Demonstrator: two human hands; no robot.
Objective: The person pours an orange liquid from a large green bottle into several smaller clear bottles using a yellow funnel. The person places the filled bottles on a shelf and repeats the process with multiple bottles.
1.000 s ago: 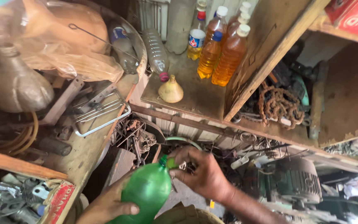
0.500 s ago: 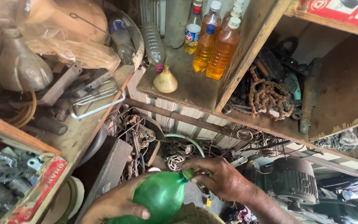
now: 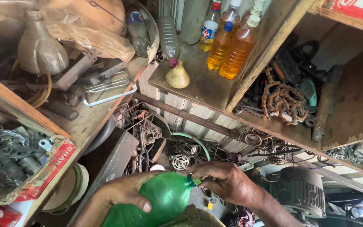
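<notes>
I had the green plastic bottle (image 3: 164,201) low and near me, tipped on its side with the neck pointing right. My left hand (image 3: 124,197) wrapped the belly from the left, fingers (image 3: 144,205) clenched over the curve to stop it rolling. My right hand (image 3: 225,183) sat at the mouth, fingertips pinched around the green cap (image 3: 193,180), the grip a twist would need. Just beneath the bottle lay something olive and rounded (image 3: 194,216); I could not tell what. Farther off, on the wooden shelf (image 3: 198,86), two amber-filled bottles (image 3: 230,48) stood upright beside a small yellowish funnel (image 3: 177,75), and a rusty chain (image 3: 282,98) hung to the right.
</notes>
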